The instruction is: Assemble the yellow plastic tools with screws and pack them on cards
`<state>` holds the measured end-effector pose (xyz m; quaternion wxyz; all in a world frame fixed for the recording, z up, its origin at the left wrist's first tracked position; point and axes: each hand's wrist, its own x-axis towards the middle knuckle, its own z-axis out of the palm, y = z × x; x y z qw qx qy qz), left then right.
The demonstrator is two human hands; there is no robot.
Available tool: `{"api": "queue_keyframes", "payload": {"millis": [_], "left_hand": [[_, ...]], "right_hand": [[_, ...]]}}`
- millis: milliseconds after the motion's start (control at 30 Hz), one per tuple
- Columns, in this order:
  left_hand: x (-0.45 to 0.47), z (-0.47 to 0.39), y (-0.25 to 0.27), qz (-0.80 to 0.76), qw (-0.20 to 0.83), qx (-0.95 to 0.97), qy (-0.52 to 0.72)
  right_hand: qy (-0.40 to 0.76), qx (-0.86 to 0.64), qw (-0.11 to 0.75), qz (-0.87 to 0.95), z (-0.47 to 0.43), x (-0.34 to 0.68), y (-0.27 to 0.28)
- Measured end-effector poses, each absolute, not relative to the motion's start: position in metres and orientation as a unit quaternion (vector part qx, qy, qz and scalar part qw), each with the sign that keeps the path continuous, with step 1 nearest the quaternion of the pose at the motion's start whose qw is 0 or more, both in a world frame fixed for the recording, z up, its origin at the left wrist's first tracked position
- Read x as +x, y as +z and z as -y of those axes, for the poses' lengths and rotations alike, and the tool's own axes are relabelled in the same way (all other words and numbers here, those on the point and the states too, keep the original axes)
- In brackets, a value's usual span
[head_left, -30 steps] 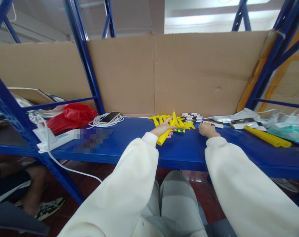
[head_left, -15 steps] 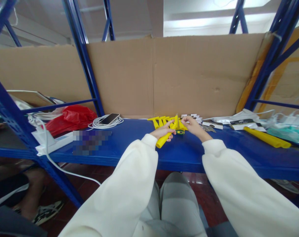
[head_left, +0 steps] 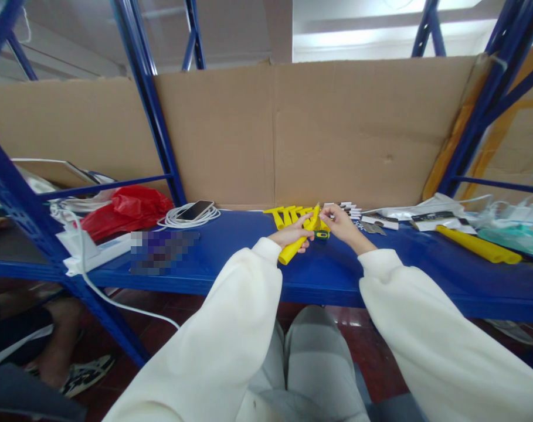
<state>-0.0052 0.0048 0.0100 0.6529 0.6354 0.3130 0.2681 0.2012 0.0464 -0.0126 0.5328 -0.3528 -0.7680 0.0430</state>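
Work on the yellow tool (head_left: 291, 251) seems at its far end: left hand (head_left: 288, 235) grips it, right hand (head_left: 341, 224) narrowed, contents unclear; next needs steadiness.

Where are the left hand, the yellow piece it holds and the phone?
Left hand (head_left: 289, 235), head view: back of the hand.
Yellow piece (head_left: 289, 253), head view: near end.
Phone (head_left: 196, 211), head view: screen.
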Motion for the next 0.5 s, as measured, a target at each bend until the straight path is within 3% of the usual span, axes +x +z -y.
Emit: {"api": "queue_keyframes", "payload": {"millis": [500], "left_hand": [[-0.009,-0.007,0.010,-0.271,0.687,0.620,0.264]], "right_hand": [[0.044,-0.411,0.586,0.696,-0.054,0.196,-0.023]]}}
